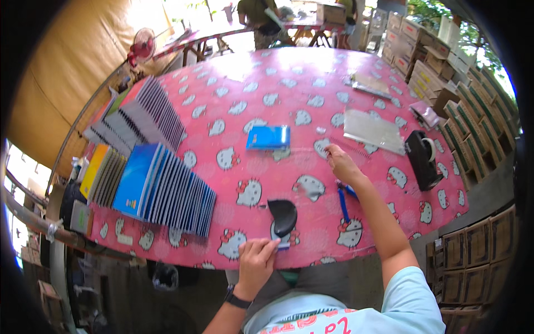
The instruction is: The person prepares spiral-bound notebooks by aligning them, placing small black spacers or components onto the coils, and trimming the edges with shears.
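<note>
At the table's near edge, my left hand [257, 261] is closed with its fingers curled, its thumb side against the pale and blue base of a black rounded device [283, 216]. What it grips, if anything, is hidden. My right hand [341, 165] stretches forward over the table, thumb and fingers pinched together; anything between them is too small to make out. Just beyond its fingertips lies a faint, thin coil-like strip [356, 148]. Blue-handled pliers [343, 201] lie below my right wrist. A small blue notebook [268, 137] lies flat mid-table, left of that hand.
Stacks of spiral-bound blue notebooks [172, 189], yellow ones [100, 175] and grey-edged ones [147, 114] line the left side. At right are clear plastic sheets [374, 131] and a black tape dispenser [423, 161]. Cartons [473, 245] stand beyond the right edge; people [261, 22] work behind.
</note>
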A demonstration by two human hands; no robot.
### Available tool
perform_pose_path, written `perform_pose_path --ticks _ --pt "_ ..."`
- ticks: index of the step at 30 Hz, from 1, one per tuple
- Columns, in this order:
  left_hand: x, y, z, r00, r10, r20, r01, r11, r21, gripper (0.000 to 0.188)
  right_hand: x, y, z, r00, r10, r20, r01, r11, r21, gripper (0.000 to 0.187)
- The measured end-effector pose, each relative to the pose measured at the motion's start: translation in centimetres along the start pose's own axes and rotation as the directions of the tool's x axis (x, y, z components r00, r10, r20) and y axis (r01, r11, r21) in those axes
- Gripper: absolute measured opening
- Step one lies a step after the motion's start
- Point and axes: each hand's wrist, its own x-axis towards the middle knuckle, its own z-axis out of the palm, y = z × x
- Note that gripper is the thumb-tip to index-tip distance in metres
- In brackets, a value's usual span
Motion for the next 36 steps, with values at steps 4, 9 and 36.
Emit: perform_pose_path --ticks 4,9,36 --pt "-0.4 -0.5 0.5 1.0 -0.023 -0.001 0.023 0.998 -0.058 0.026 -8.2 -11.7 -2.3 0.949 -0.253 0.188 0.138 0.869 0.474 0.039" --pt "-0.3 0.0 0.7 0.999 -0.016 -0.029 0.014 0.999 -0.049 0.024 -14.2 -14.9 -2.4 0.93 -0.186 0.317 0.003 0.866 0.5 0.032" --pt "0.1 1.9 -0.7 0.969 0.037 0.246 -0.036 0.999 -0.007 0.017 -7.9 -12.5 3.8 0.879 -0.421 0.225 0.395 0.906 0.151 0.066"
